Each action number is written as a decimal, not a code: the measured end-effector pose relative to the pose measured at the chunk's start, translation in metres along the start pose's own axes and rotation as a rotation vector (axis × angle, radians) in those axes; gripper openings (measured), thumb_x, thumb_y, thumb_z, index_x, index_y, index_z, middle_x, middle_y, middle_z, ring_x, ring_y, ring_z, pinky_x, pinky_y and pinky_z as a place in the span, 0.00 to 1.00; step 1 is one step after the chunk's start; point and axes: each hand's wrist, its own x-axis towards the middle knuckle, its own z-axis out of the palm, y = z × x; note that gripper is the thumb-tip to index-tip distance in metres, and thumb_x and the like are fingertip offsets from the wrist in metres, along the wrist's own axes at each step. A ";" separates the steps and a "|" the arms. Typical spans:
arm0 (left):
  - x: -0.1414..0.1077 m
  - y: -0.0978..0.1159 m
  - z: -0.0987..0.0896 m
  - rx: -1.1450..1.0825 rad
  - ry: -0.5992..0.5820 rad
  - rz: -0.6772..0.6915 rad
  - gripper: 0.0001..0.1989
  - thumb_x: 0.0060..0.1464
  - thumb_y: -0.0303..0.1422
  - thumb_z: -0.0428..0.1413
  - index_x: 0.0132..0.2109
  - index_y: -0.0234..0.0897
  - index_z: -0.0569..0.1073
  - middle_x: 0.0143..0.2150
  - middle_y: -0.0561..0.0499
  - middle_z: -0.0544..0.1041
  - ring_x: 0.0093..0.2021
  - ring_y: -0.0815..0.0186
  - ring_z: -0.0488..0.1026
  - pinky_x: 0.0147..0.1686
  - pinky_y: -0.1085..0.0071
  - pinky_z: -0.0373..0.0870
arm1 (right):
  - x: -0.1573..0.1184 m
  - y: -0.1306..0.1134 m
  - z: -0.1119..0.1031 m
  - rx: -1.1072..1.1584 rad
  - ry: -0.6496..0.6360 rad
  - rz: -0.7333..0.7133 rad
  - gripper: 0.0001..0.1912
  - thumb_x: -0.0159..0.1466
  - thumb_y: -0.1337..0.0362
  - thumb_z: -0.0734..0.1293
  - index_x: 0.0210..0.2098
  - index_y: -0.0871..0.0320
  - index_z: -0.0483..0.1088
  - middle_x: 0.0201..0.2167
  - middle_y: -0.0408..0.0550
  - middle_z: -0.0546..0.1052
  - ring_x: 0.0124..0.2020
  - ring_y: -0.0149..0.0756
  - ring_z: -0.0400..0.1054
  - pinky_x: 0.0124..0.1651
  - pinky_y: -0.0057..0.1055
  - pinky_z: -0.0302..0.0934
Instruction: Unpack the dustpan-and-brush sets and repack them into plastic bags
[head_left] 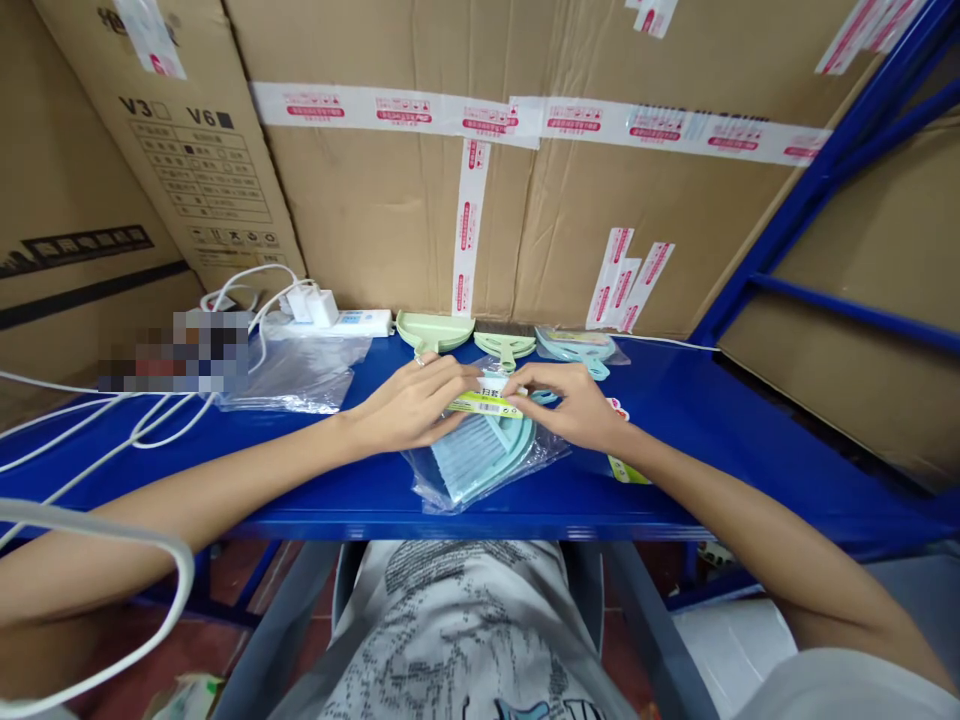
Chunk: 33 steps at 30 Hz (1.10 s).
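One white cable [187, 580] overlaps the left forearm [247, 475], clear plastic [300, 382] beyond

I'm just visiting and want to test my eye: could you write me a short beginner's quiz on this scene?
1. Multiple choice: what are the left hand and right hand both working at?
a) a loose white cable
b) the printed card on a clear plastic bag
c) a cardboard box

2. True or false: at the back of the table, the white power strip lies left of the large dustpan.

3. Short answer: what colour is the brush inside the bag near the hands?

Key: 1: b. 2: true. 3: pale blue.
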 end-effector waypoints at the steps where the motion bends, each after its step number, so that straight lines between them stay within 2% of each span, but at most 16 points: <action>1: 0.000 0.000 -0.001 0.018 -0.003 0.000 0.14 0.70 0.31 0.56 0.59 0.35 0.70 0.57 0.38 0.81 0.52 0.53 0.78 0.49 0.57 0.70 | -0.001 0.001 0.000 0.015 0.007 0.051 0.05 0.70 0.61 0.71 0.41 0.54 0.80 0.39 0.48 0.85 0.38 0.40 0.80 0.44 0.38 0.75; 3: 0.001 -0.002 -0.003 0.060 -0.006 -0.025 0.16 0.69 0.31 0.56 0.61 0.35 0.70 0.56 0.39 0.82 0.51 0.52 0.78 0.48 0.56 0.69 | -0.001 0.002 -0.002 0.070 0.031 0.142 0.07 0.69 0.58 0.73 0.42 0.53 0.82 0.39 0.48 0.86 0.37 0.41 0.80 0.44 0.39 0.76; 6: 0.000 -0.008 -0.005 0.110 -0.005 -0.067 0.19 0.68 0.32 0.56 0.63 0.34 0.70 0.53 0.39 0.82 0.51 0.49 0.77 0.47 0.55 0.70 | -0.001 0.004 -0.006 0.165 0.069 0.231 0.14 0.67 0.54 0.76 0.49 0.51 0.84 0.44 0.48 0.86 0.40 0.44 0.82 0.46 0.42 0.80; 12: -0.005 -0.014 -0.001 0.054 -0.005 -0.185 0.18 0.69 0.34 0.58 0.62 0.35 0.73 0.57 0.38 0.80 0.54 0.51 0.78 0.52 0.55 0.74 | -0.002 0.008 -0.006 0.261 0.117 0.331 0.20 0.65 0.50 0.77 0.52 0.53 0.84 0.39 0.50 0.86 0.35 0.47 0.83 0.39 0.46 0.83; 17: -0.004 -0.016 0.000 -0.226 0.052 -0.369 0.22 0.64 0.39 0.65 0.61 0.37 0.75 0.56 0.40 0.78 0.54 0.53 0.78 0.53 0.56 0.78 | -0.001 0.008 -0.007 0.240 0.144 0.327 0.19 0.66 0.49 0.77 0.50 0.54 0.83 0.39 0.50 0.86 0.34 0.46 0.83 0.40 0.45 0.83; 21: -0.004 -0.021 0.001 -0.541 0.068 -0.561 0.27 0.58 0.44 0.70 0.61 0.37 0.78 0.56 0.40 0.81 0.51 0.54 0.80 0.48 0.58 0.79 | -0.001 0.010 -0.008 0.188 0.157 0.308 0.16 0.68 0.51 0.75 0.49 0.53 0.81 0.38 0.49 0.86 0.32 0.45 0.83 0.39 0.45 0.82; 25: -0.006 -0.027 0.008 -0.815 0.088 -0.725 0.22 0.62 0.42 0.67 0.59 0.37 0.81 0.52 0.41 0.85 0.45 0.57 0.82 0.45 0.60 0.79 | -0.002 0.013 -0.009 0.107 0.154 0.266 0.11 0.70 0.53 0.73 0.47 0.51 0.79 0.35 0.47 0.84 0.31 0.43 0.81 0.37 0.43 0.80; 28: -0.006 -0.026 0.010 -0.917 0.115 -0.798 0.22 0.59 0.41 0.69 0.57 0.36 0.82 0.49 0.41 0.86 0.44 0.58 0.83 0.43 0.61 0.80 | -0.002 0.013 -0.010 -0.087 0.152 0.141 0.07 0.73 0.57 0.69 0.46 0.51 0.77 0.35 0.47 0.83 0.33 0.43 0.80 0.40 0.43 0.78; 31: -0.004 -0.023 0.007 -0.926 0.132 -0.825 0.22 0.57 0.40 0.70 0.55 0.36 0.83 0.49 0.42 0.87 0.44 0.57 0.84 0.43 0.62 0.82 | -0.003 0.011 -0.011 -0.352 0.141 -0.074 0.07 0.74 0.63 0.66 0.48 0.53 0.76 0.46 0.53 0.82 0.46 0.48 0.80 0.49 0.46 0.75; 33: -0.002 -0.019 0.005 -0.922 0.135 -0.823 0.21 0.56 0.39 0.71 0.55 0.36 0.84 0.49 0.42 0.87 0.43 0.57 0.84 0.42 0.62 0.82 | -0.003 0.008 -0.012 -0.497 0.116 -0.193 0.07 0.73 0.63 0.67 0.49 0.55 0.75 0.54 0.59 0.80 0.53 0.51 0.77 0.53 0.49 0.73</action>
